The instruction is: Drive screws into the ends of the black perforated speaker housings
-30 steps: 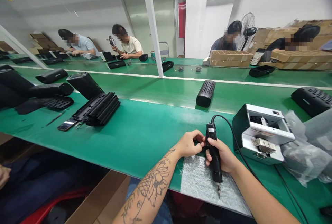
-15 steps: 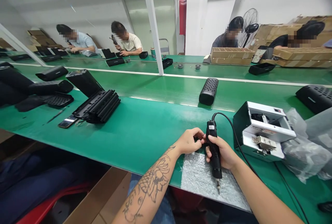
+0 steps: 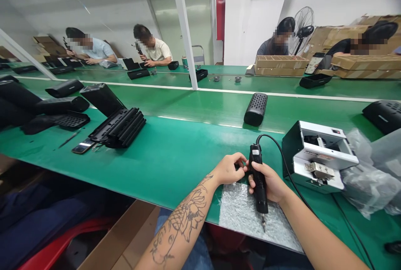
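Observation:
My right hand [image 3: 272, 182] is wrapped round a black electric screwdriver [image 3: 259, 184], whose bit points down and toward me above a grey-white foam mat [image 3: 233, 209]. A cable loops from its top end. My left hand [image 3: 231, 168] is close beside the screwdriver's body, thumb and fingers curled together in a pinch. What those fingertips hold, if anything, is too small and partly hidden to make out. To the right of my hands stands a white and black screw feeder [image 3: 322, 157].
A black perforated housing [image 3: 256, 109] lies on the green belt ahead. Stacked black parts [image 3: 120, 128] and a phone [image 3: 83, 146] are at left. Clear plastic bags [image 3: 368, 182] lie beyond the feeder. Several people work across the line, near cardboard boxes [image 3: 282, 65].
The housings on the belt have shifted slightly right. Across the line, the co-worker at far left has raised a tool. My hands and the screwdriver have barely moved.

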Tool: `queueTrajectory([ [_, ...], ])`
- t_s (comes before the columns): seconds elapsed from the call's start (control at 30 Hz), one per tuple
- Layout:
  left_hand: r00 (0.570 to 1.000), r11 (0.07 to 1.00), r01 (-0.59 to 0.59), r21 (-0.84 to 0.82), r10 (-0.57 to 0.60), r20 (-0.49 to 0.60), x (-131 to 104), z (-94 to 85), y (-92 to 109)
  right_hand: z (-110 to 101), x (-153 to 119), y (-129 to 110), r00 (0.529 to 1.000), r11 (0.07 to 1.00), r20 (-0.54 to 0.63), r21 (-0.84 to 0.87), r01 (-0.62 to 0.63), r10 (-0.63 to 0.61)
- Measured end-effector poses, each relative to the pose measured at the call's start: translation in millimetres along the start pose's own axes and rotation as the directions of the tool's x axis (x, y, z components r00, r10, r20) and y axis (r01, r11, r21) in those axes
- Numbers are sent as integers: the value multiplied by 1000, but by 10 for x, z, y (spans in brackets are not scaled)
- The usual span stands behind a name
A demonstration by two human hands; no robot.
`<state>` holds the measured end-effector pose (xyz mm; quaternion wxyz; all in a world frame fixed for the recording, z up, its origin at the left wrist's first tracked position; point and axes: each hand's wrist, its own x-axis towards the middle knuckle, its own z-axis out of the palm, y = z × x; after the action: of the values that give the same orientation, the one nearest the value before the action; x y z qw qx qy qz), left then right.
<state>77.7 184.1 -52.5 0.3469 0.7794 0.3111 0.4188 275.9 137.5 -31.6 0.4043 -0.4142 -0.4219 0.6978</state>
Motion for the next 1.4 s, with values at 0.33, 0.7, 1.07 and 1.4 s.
queueTrajectory([
  [0.33,1000,1000,-2,31,2,4,-3,-26,33,43,-11,-25,1000,1000,-14,12,2,-2],
  [0.7,1000,999,-3,34,3,5,-2,-19,23,66,-9,-32,999,998,-42,50,31,-29],
  [1.07,1000,1000,17,25,-17,9,-1,-34,60,38,13,-10,999,998,-40,60,37,-34],
  [1.4,1000,1000,21,14,-22,14,4,-23,33,14,24,3,998,996,-39,72,48,-46],
])
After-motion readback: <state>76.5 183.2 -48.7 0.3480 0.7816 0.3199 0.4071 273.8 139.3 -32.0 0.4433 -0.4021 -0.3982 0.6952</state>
